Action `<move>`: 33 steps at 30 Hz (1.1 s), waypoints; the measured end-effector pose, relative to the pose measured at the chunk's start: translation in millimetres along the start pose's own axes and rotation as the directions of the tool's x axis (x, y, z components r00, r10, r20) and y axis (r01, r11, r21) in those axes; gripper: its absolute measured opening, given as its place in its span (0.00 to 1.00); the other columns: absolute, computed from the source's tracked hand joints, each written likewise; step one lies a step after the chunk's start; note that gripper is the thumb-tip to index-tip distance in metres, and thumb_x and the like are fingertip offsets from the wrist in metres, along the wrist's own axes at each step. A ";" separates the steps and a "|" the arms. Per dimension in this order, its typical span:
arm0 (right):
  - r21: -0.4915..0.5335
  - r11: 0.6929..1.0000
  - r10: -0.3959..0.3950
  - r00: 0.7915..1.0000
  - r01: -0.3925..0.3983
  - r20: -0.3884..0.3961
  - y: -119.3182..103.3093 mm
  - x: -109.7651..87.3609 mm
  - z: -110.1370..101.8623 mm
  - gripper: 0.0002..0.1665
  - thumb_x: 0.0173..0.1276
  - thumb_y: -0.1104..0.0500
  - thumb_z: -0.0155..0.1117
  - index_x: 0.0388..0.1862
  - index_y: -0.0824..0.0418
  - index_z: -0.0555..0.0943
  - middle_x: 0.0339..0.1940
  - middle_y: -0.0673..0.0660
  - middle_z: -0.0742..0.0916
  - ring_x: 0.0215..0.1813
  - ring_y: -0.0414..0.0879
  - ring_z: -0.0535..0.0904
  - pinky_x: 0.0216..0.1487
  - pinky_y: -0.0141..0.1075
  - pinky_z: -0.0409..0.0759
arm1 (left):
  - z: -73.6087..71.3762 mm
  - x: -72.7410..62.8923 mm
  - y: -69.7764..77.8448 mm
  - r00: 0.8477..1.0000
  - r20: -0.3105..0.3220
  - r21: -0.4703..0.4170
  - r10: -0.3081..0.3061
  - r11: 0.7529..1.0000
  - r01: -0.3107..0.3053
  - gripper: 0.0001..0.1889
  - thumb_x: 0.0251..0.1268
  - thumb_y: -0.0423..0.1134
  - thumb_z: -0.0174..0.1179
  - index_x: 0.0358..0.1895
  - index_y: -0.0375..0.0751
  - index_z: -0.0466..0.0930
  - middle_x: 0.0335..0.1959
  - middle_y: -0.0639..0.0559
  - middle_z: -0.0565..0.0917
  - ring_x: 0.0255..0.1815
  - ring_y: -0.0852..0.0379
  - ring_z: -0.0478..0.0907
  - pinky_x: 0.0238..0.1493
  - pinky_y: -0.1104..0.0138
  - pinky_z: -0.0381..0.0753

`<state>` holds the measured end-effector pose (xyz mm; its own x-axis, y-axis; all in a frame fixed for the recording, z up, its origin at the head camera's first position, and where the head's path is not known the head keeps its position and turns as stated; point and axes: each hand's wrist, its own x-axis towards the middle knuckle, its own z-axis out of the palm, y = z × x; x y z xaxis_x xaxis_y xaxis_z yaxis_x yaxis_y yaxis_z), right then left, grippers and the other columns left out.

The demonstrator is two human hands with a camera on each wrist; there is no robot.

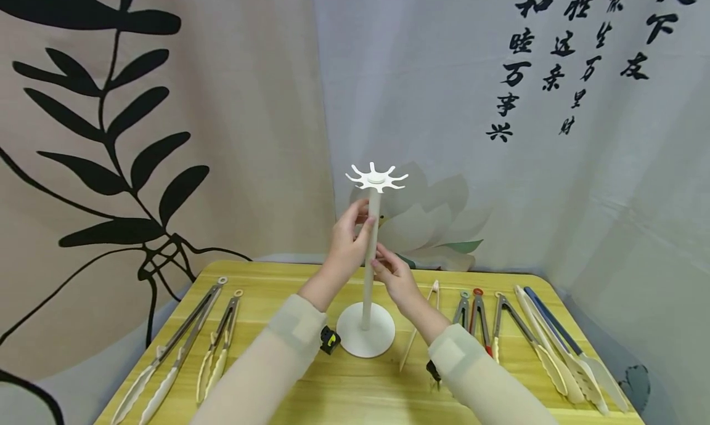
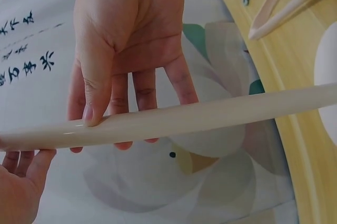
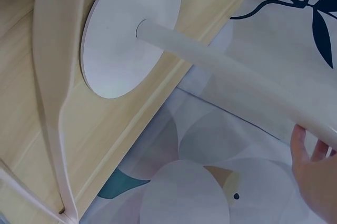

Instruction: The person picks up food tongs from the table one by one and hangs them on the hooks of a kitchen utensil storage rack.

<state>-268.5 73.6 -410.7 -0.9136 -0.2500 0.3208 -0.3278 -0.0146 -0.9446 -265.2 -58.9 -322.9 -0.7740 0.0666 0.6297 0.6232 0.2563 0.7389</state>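
A white stand has a round base (image 1: 355, 345), an upright pole (image 1: 368, 289) and a ring of curved hooks (image 1: 376, 180) on top. My left hand (image 1: 348, 243) holds the pole's upper part, thumb in front and fingers reaching behind. Lower down, my right hand (image 1: 396, 277) pinches the same pole from the other side. In the left wrist view, the right hand's (image 2: 131, 29) thumb presses the near side with fingers behind, while the left hand (image 2: 23, 192) touches the pole's edge. The right wrist view shows the base (image 3: 126, 60) on the table and my right hand (image 3: 318, 182) at the pole.
Long tongs (image 1: 161, 397) and shorter tongs (image 1: 219, 369) lie at the table's left. Pale tongs (image 1: 409, 348) lie just right of the base, beside red-ended tongs (image 1: 485, 326). Several utensils, including a blue-handled spatula (image 1: 549, 320), lie farther right. Fabric hangs behind the table.
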 end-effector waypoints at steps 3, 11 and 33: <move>0.009 1.000 -0.001 1.000 0.001 0.005 -0.6 -0.8 -1.6 0.27 0.72 0.57 0.52 0.69 0.58 0.68 0.53 0.63 0.79 0.47 0.40 0.76 0.48 0.41 0.82 | 1.6 0.1 2.1 1.000 0.000 0.000 -0.013 1.000 0.013 0.19 0.71 0.35 0.51 0.63 0.38 0.69 0.47 0.39 0.80 0.48 0.46 0.77 0.46 0.54 0.81; -0.009 1.000 0.014 0.999 -0.013 0.051 1.6 0.1 -8.7 0.27 0.73 0.57 0.51 0.71 0.57 0.65 0.57 0.64 0.77 0.52 0.47 0.76 0.52 0.45 0.81 | -4.4 -5.6 37.1 0.999 0.031 0.006 -0.036 0.999 0.035 0.19 0.70 0.29 0.50 0.62 0.30 0.67 0.47 0.34 0.79 0.48 0.40 0.77 0.50 0.52 0.80; -0.063 0.998 -0.012 0.998 0.009 -0.059 4.4 -5.7 7.2 0.26 0.75 0.63 0.46 0.71 0.59 0.64 0.59 0.67 0.77 0.53 0.52 0.74 0.53 0.50 0.78 | 4.1 -4.4 -8.3 1.000 -0.004 0.041 -0.015 0.999 0.016 0.20 0.71 0.40 0.52 0.64 0.41 0.69 0.46 0.42 0.79 0.46 0.49 0.77 0.42 0.60 0.84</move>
<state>-263.0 68.0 -417.2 -0.9221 -0.1918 0.3361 -0.3502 0.0444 -0.9356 -267.4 -57.3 -332.7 -0.7831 0.0585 0.6192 0.6059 0.2966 0.7382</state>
